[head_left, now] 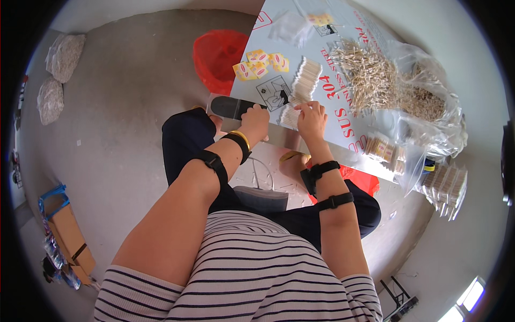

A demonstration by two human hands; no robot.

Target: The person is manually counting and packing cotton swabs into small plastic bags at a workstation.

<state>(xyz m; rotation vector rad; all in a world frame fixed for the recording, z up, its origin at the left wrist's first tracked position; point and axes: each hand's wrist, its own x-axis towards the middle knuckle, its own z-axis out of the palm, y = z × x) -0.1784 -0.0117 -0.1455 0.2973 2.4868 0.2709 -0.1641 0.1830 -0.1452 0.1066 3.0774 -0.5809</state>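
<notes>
A row of white-tipped cotton swabs (306, 79) lies side by side on the grey printed table (273, 32). My right hand (313, 119) is at the row's near end, fingers curled and thumb and index closed on the swabs there. To its left, my left hand (254, 121) is closed near the table's front edge; what it holds, if anything, is hidden. It lies at the right end of a flat black round-ended piece (228, 107) with a clear border. Several small yellow-and-white printed cards (258, 63) lie beyond that hand.
A big loose heap of swabs (365, 75) lies at the right, beside clear bags (429, 102) of more swabs. Packed swab bundles (445, 185) sit at the table's right edge. A red bag (217, 56) stands beyond the left edge. A cardboard box (70, 236) is on the floor.
</notes>
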